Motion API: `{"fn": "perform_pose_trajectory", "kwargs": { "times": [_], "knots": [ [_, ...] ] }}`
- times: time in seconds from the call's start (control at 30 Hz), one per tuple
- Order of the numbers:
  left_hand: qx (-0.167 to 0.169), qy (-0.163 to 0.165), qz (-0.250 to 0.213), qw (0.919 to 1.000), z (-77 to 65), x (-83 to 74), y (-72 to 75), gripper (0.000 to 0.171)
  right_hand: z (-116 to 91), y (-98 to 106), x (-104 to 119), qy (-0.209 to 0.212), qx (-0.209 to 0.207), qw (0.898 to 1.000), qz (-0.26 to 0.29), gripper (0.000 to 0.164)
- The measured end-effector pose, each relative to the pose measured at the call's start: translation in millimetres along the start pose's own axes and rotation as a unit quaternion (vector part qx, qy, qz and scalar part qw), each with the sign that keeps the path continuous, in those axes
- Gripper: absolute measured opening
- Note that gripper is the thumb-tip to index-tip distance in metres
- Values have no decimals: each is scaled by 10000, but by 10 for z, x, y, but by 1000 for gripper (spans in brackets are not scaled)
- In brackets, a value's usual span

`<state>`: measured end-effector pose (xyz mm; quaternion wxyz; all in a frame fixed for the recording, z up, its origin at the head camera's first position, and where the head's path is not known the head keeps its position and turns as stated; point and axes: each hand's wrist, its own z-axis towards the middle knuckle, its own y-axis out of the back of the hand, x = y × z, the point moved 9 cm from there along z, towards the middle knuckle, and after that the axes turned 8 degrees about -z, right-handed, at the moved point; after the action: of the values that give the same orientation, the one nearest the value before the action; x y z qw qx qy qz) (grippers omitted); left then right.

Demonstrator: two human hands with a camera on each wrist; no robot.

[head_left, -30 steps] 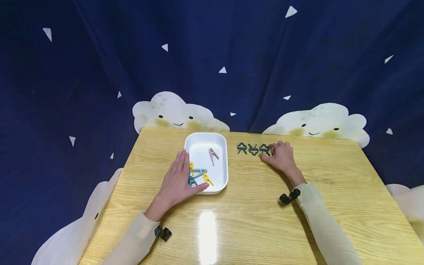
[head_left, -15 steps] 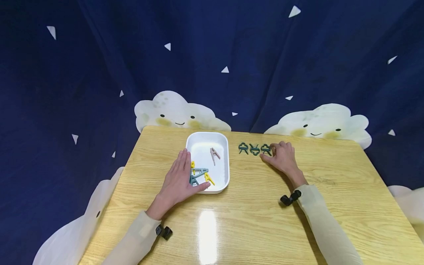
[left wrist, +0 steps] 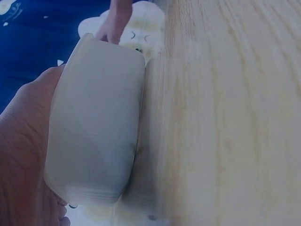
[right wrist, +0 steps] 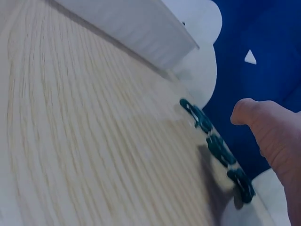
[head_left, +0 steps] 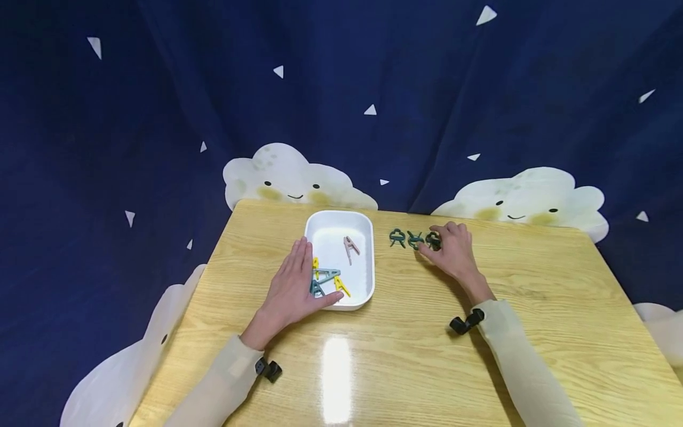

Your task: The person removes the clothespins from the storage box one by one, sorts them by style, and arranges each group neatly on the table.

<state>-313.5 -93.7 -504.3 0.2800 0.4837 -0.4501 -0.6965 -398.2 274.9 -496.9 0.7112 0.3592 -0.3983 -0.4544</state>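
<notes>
In the head view, my left hand [head_left: 290, 292] lies with straight fingers along the left wall of a white tray [head_left: 326, 234], its thumb over the near rim. The left wrist view shows the tray's outer wall [left wrist: 96, 117] against the palm. Three dark green clips stand in a row right of the tray: a left clip [head_left: 397, 238], a middle clip [head_left: 415, 239] and a right clip [head_left: 433, 240]. Over the right one hovers my right hand [head_left: 455, 250], thumb and fingers spread apart. In the right wrist view, the thumb [right wrist: 263, 122] is clear of the clips.
Inside the tray are a pink clip [head_left: 350, 248], a blue-grey clip [head_left: 329, 274], a yellow clip [head_left: 342, 287] and others partly behind the left hand. A dark blue curtain [head_left: 320, 118] with clouds hangs behind the wooden table [head_left: 405, 356].
My right hand has shifted left relative to the clips, from beside the right one to over it. The head view has turned slightly left. The left hand stays on the tray.
</notes>
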Motion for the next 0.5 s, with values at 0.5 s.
{"fn": "perform_pose_trajectory", "kwargs": {
  "times": [0.5],
  "knots": [
    [44,17,-7,10000,13,-2,5,136,106,-43,767,727,63,9970,245,50]
  ]
}}
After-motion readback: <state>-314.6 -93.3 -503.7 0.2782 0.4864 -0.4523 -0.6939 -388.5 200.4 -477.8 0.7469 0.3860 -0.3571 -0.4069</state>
